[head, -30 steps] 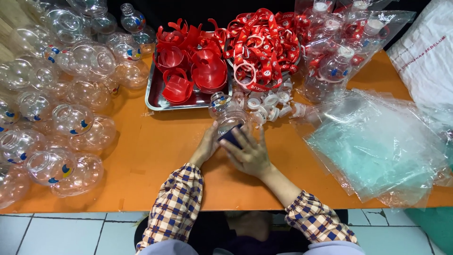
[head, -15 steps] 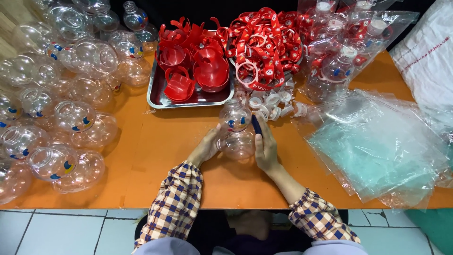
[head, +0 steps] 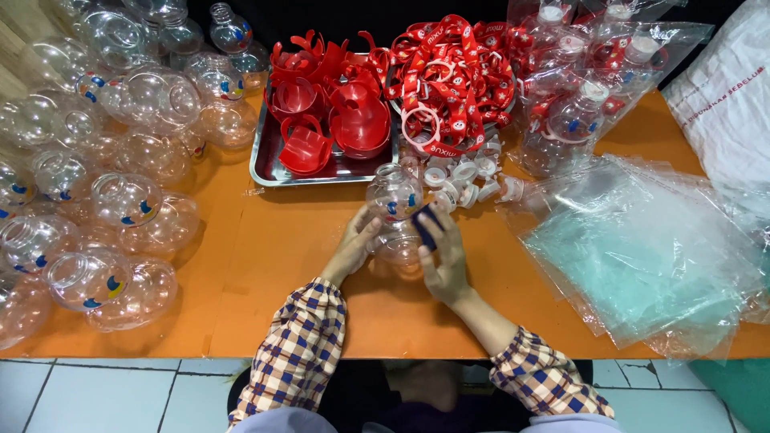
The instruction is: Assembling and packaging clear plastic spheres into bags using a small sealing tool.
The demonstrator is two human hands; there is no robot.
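Centrally, clear snowman-shaped plastic bottle lies on orange surface, just in front of metal tray. Left hand cups lower bulb; right hand presses small dark piece against its side. Likely light, thin-walled, smooth, slippery, dents under squeeze; best hold at narrow waist or neck. Dark piece mostly hidden by fingers, kind unclear. Bottle's far side unseen.

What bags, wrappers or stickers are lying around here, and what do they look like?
Flat clear plastic bags: stacked at the table's right, glossy, see-through.
Bagged finished bottles: top right, clear wrap, red and white inside.
White woven sack: far right edge, printed.
Small dark blue sticker: at the right hand, against the clear round bottle.
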